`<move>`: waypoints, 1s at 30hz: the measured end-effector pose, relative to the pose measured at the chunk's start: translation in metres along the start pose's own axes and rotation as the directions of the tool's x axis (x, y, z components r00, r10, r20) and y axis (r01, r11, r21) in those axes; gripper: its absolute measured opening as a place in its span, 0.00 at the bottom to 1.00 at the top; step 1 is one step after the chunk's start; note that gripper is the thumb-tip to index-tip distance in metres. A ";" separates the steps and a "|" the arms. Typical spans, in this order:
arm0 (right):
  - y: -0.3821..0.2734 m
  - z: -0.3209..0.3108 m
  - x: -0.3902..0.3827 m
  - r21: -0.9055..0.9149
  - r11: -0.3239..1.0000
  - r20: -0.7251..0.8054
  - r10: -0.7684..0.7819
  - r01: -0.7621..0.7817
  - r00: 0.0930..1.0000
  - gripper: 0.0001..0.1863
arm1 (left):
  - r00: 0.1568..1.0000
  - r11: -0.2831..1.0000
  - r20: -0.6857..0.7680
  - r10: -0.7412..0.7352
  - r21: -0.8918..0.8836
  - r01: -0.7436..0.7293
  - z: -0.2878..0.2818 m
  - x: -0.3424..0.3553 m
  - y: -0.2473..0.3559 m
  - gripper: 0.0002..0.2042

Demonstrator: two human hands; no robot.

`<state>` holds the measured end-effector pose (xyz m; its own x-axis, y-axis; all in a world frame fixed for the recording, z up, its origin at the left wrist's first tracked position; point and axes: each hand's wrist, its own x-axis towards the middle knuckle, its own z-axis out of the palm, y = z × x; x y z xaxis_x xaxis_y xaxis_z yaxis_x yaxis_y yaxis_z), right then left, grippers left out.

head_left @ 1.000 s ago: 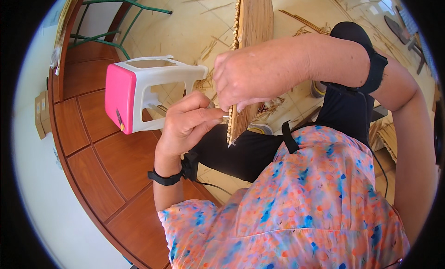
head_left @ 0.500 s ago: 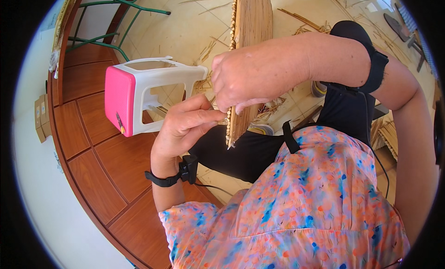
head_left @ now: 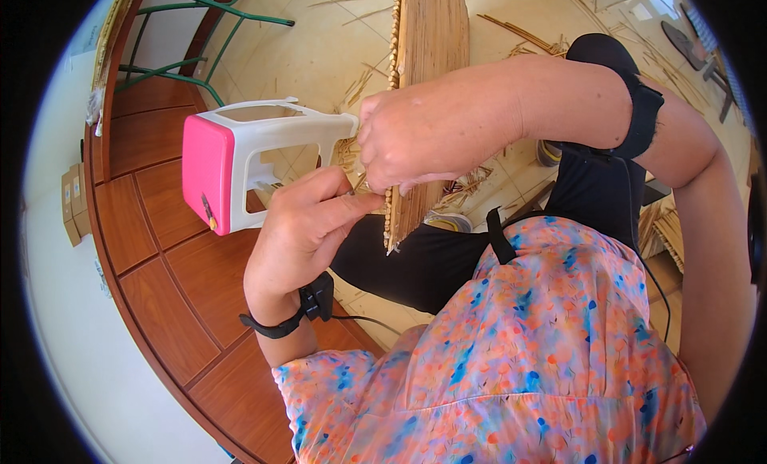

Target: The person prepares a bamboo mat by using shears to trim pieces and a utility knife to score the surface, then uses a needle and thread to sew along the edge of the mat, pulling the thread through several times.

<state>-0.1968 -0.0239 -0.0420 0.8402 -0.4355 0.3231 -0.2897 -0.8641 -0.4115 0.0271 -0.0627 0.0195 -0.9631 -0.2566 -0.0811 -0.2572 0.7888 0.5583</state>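
Observation:
A thick panel of straw-coloured stalks (head_left: pixel 435 32), with a beaded-looking row of stalk ends along its left edge, stands in front of me, its near end by my black-clothed leg. My right hand (head_left: pixel 419 136) reaches over the panel from the right, its fingers curled and closed on the left edge near the near end. My left hand (head_left: pixel 300 224) is beside that edge, just left of the right hand. Its thumb and index finger are pinched together against the row of ends; what they pinch is too small to make out.
A white stool with a pink seat (head_left: pixel 209 164) lies on its side at the left, a small cutting tool (head_left: pixel 208 212) against its seat. Green metal legs (head_left: pixel 224 16) stand beyond. Loose stalks (head_left: pixel 523 34) litter the tiles. Brown wooden panelling (head_left: pixel 172 280) curves along the left.
My left hand has drawn slightly left and turned at the wrist. My right hand and the panel's near end have shifted a little left too.

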 end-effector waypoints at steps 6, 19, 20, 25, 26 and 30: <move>0.000 0.001 0.000 -0.002 1.000 0.003 0.011 -0.011 1.000 0.07 | 0.993 0.998 -0.111 -0.027 -0.067 0.020 0.014 -0.005 -0.008 0.11; -0.001 -0.001 0.000 -0.012 0.999 0.007 0.031 -0.031 0.999 0.06 | 0.978 0.999 -0.207 0.008 -0.048 -0.019 0.023 -0.003 -0.009 0.12; -0.001 -0.001 0.000 -0.012 0.999 0.008 0.031 -0.031 0.999 0.06 | 0.980 0.999 -0.199 0.009 -0.045 -0.019 0.023 -0.003 -0.010 0.12; 0.000 -0.003 0.001 -0.013 1.000 0.036 0.018 -0.018 0.999 0.07 | 0.986 0.994 -0.162 -0.028 -0.107 0.010 0.023 -0.005 -0.014 0.12; 0.000 -0.002 0.001 -0.015 1.000 0.037 0.017 -0.017 0.999 0.07 | 0.984 0.992 -0.173 -0.028 -0.126 0.006 0.024 -0.005 -0.015 0.11; 0.001 -0.003 0.002 -0.011 1.000 0.022 0.004 -0.004 1.000 0.06 | 0.984 0.995 -0.172 -0.043 -0.101 0.026 0.023 -0.006 -0.013 0.09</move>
<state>-0.1964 -0.0263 -0.0395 0.8488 -0.4333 0.3030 -0.2977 -0.8652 -0.4034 0.0342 -0.0590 -0.0061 -0.9230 -0.3830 0.0381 -0.2732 0.7215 0.6362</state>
